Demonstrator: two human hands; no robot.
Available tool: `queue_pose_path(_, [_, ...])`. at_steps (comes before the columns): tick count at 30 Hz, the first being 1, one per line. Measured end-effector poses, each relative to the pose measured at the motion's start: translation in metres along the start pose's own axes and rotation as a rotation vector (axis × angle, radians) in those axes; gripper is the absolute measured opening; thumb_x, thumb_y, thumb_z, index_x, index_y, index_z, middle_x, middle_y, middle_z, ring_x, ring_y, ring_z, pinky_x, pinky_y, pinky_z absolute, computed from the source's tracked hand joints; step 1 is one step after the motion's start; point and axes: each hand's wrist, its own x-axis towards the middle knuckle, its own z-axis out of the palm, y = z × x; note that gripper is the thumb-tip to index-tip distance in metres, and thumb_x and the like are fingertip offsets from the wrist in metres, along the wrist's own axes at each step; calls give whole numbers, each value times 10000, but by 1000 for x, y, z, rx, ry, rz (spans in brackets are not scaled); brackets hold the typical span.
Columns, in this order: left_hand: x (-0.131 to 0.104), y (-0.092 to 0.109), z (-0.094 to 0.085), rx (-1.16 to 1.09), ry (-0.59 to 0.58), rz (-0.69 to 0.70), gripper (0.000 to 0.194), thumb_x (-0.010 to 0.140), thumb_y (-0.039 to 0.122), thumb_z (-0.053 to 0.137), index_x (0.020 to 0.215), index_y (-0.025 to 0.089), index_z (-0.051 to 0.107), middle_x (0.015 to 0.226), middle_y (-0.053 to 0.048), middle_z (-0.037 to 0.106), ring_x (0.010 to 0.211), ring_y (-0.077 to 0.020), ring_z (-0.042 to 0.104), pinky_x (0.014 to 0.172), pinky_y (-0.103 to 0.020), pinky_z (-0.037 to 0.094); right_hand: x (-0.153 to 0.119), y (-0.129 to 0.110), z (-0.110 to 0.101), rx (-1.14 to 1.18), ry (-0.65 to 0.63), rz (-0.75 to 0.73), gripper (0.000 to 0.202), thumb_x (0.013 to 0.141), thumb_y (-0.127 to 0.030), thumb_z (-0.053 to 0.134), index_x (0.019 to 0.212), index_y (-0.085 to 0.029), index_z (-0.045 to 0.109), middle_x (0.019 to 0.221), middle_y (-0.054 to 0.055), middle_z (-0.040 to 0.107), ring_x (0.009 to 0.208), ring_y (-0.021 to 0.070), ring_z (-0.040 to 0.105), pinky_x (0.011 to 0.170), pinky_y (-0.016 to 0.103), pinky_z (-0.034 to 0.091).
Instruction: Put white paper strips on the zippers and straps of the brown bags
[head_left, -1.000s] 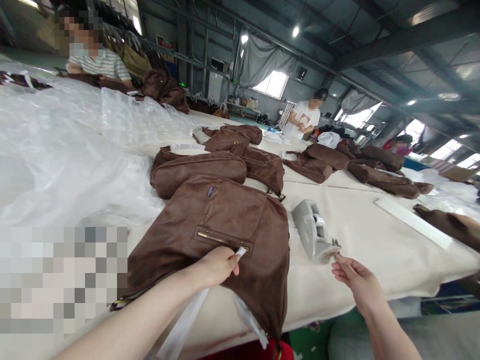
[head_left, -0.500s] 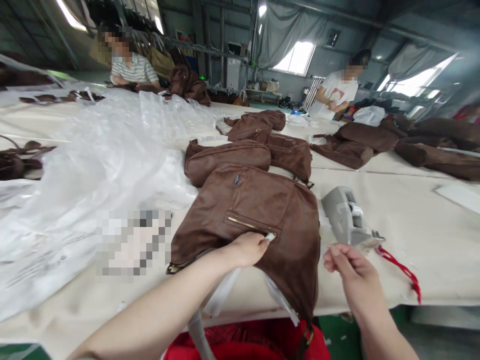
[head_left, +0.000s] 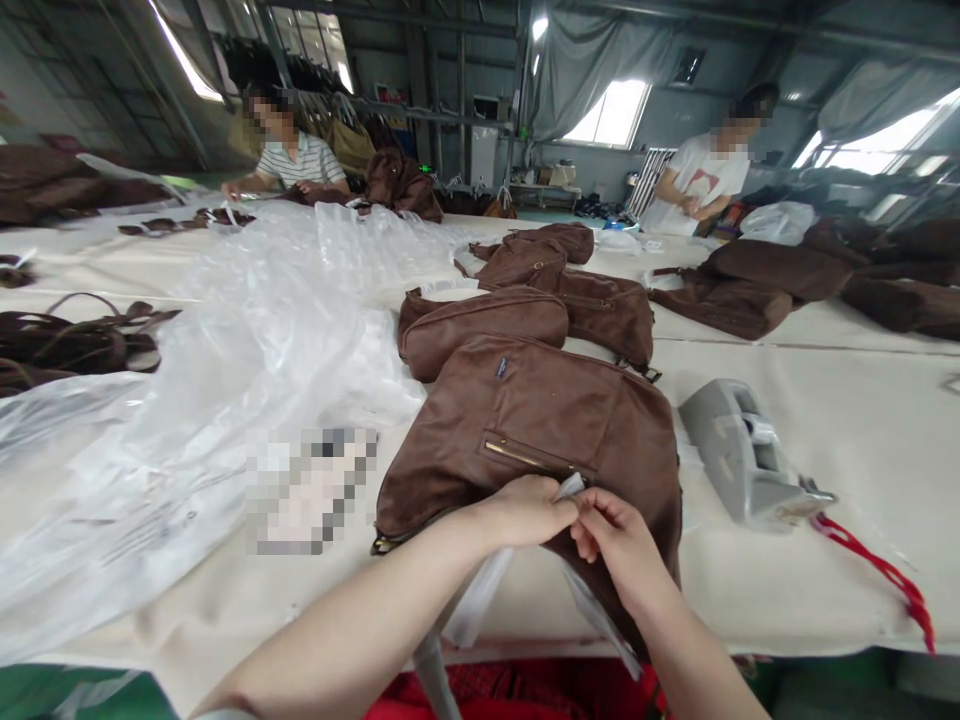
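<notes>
A brown handbag lies on the table before me, with a brass zipper across its front pocket. At the zipper's right end, my left hand is closed on the zipper pull, which is wrapped in thin white material. My right hand meets the left one there, thumb and fingers pinched together beside the wrapped pull. Whatever sits between the right fingertips is too small and hidden to make out. White wrapping strips hang below the bag near my forearms.
A grey tape dispenser with a red cord stands right of the bag. Clear plastic bags pile up at left, near a pixelated flat item. More brown bags lie behind. Two people work across the table.
My right hand has moved left from beside the tape dispenser to the zipper pull, touching my left hand. The left hand keeps its hold. The whole view has shifted slightly.
</notes>
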Motion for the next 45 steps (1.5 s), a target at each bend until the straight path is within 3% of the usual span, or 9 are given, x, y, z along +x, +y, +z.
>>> queue_pose_path(5, [7,-10,9,-177,87,-50,422,923,383,315,645,163,545,517,18,468,513,-110,437,501,-221,316,1,2,-3,10,-18,31,336,763,-479,665,655,-174,575,525,-33,563,425,74,464,413,189,347])
queue_pose_path(11, [8,-9,12,-652,-16,-222,426,909,510,380,660,170,438,455,84,306,379,-49,223,412,-197,172,-5,-2,-9,1,-58,145,426,670,-539,730,825,-146,674,732,52,690,580,129,623,540,228,498])
queue_pose_path(14, [7,-8,8,-891,-130,-312,377,894,485,441,690,168,447,440,103,249,344,-33,147,388,-188,92,-4,-3,-10,8,-81,176,432,671,-528,733,856,-141,682,747,59,695,595,132,634,554,231,508])
queue_pose_path(20, [10,-17,6,-1249,-607,-346,283,918,338,361,694,182,434,448,89,229,297,-48,122,324,-177,72,4,3,-9,22,-93,72,310,741,-458,689,760,-151,640,659,8,649,591,121,600,569,226,501])
queue_pose_path(25, [13,-22,10,-1250,-672,-289,318,902,397,419,669,183,449,420,85,255,278,-54,118,298,-166,99,8,8,-10,-39,-67,-27,268,762,-417,655,683,-167,600,600,-20,610,526,101,554,521,202,482])
queue_pose_path(28, [12,-19,10,-1207,-602,-275,357,892,436,433,647,177,452,408,88,247,282,-52,122,307,-169,91,12,9,-9,-131,-26,45,298,766,-440,624,648,-168,593,541,-3,611,471,110,557,461,200,467])
queue_pose_path(33, [5,-9,15,-948,-237,-160,475,894,518,393,608,154,498,390,88,251,327,-45,121,358,-185,92,14,5,-5,-305,41,144,364,797,-470,561,583,-175,566,436,5,574,355,103,510,344,179,384])
queue_pose_path(40, [-7,3,15,134,334,133,390,948,308,309,724,147,585,695,-48,618,636,-146,555,617,-258,407,7,5,-10,-142,12,90,404,754,-548,624,648,-159,598,502,10,599,379,91,518,338,164,369])
queue_pose_path(45, [-16,6,20,678,400,245,221,926,188,352,906,156,570,807,-57,626,723,-192,609,595,-277,455,1,3,-16,126,48,95,464,710,-601,666,643,-146,606,472,7,574,341,75,474,316,157,323])
